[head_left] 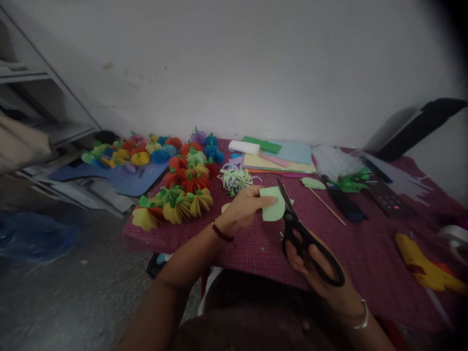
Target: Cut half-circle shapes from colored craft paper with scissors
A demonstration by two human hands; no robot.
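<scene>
My left hand [245, 207] pinches a small piece of light green paper [272, 209] over the middle of the table. The paper's lower right corner is rounded. Black-handled scissors [303, 234] are in my right hand [318, 270], fingers through the loops. Their blades point up and away, along the right edge of the paper. Behind my left hand lies a heap of pale green and lilac paper strips [236, 179]. A pale cut piece [225, 207] shows partly beside my left wrist.
Many folded-paper pumpkins [188, 204] stand on the left of the red checked table [234, 253] and on a blue board [146, 178]. Coloured paper sheets [292, 153] lie at the back. A wooden stick [327, 207], yellow glue gun [426, 265] and tape roll [455, 236] lie right.
</scene>
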